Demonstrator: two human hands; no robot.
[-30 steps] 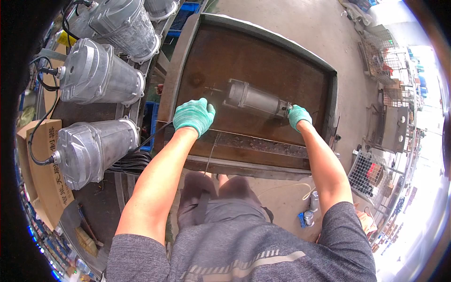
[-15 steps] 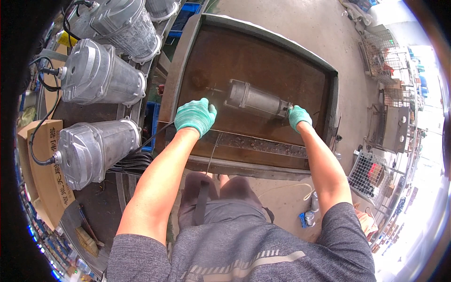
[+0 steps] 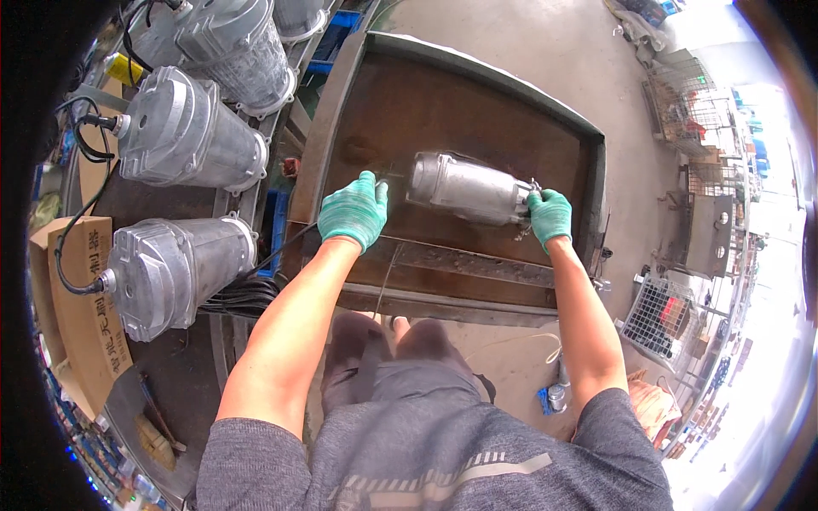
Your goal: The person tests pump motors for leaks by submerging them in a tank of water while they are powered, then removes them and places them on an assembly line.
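A silver cylindrical metal motor unit [image 3: 469,186] lies on its side at the surface of brown water in a large metal tank [image 3: 603,183]. My right hand [image 3: 550,216], in a green glove, grips the fittings at its right end. My left hand [image 3: 354,211], also gloved in green, is closed around a black cable [image 3: 294,239] to the left of the unit. The cable runs from that hand down to a coil of black cable [image 3: 243,295]. A thin, blurred piece extends from the unit's left end toward my left hand.
Several similar grey metal housings [image 3: 183,264] with black leads stand in a row at the left. A cardboard box [image 3: 85,298] is beyond them. A ledge [image 3: 469,262] crosses the tank's near side. Wire baskets [image 3: 656,317] stand on the right.
The motor unit has come up from under the water, and its upper surface is now bright and wet. My right hand has shifted slightly right; my left still holds the cable.
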